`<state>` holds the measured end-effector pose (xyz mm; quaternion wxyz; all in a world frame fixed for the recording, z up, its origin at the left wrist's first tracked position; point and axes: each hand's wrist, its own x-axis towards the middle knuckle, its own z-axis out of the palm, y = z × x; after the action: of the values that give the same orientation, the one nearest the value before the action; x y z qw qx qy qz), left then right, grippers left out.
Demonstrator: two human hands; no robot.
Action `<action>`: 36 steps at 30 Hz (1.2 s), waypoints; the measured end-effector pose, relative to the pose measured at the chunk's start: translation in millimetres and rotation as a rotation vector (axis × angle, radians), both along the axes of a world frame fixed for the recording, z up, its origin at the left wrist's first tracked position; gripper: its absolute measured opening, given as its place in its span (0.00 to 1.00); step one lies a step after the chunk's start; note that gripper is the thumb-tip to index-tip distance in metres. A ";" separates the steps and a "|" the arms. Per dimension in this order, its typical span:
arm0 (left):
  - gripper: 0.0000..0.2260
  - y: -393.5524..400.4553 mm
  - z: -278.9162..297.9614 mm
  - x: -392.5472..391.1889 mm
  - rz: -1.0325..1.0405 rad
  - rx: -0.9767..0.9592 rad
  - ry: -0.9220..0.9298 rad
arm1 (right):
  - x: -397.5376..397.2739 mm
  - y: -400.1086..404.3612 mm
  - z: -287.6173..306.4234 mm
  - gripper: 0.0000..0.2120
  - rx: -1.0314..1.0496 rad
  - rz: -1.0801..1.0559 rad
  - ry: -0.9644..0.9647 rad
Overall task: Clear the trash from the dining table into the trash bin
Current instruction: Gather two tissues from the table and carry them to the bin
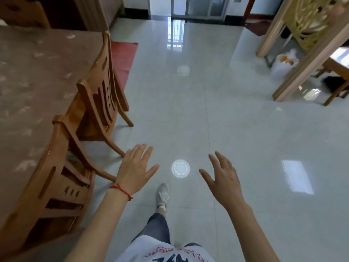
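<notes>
My left hand [135, 167] and my right hand [222, 176] are stretched out in front of me over the tiled floor, fingers spread, with nothing in either. The dining table [34, 76], covered by a brown patterned cloth, lies to my left, apart from both hands. A white bin lined with a plastic bag [284, 63] and holding orange scraps stands far off at the right, beside a wooden frame. No trash item shows on the visible part of the table.
Two wooden chairs [90, 103] stand tucked along the table's right side. A red mat [122, 57] lies beyond them. A carved wooden partition [306, 46] and another table leg stand at the right. Bright round light reflections [180, 167] sit on the glossy floor.
</notes>
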<state>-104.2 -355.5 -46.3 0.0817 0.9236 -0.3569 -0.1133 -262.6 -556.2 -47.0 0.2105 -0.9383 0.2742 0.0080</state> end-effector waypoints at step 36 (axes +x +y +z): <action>0.47 -367.5 5.0 582.2 0.155 -0.061 -0.069 | 613.5 -394.6 26.6 0.29 -0.040 0.168 0.000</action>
<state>478.1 -723.1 -41.3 0.1059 0.9489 -0.2902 -0.0638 350.9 -950.9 -20.3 0.1905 -0.9620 0.1948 0.0201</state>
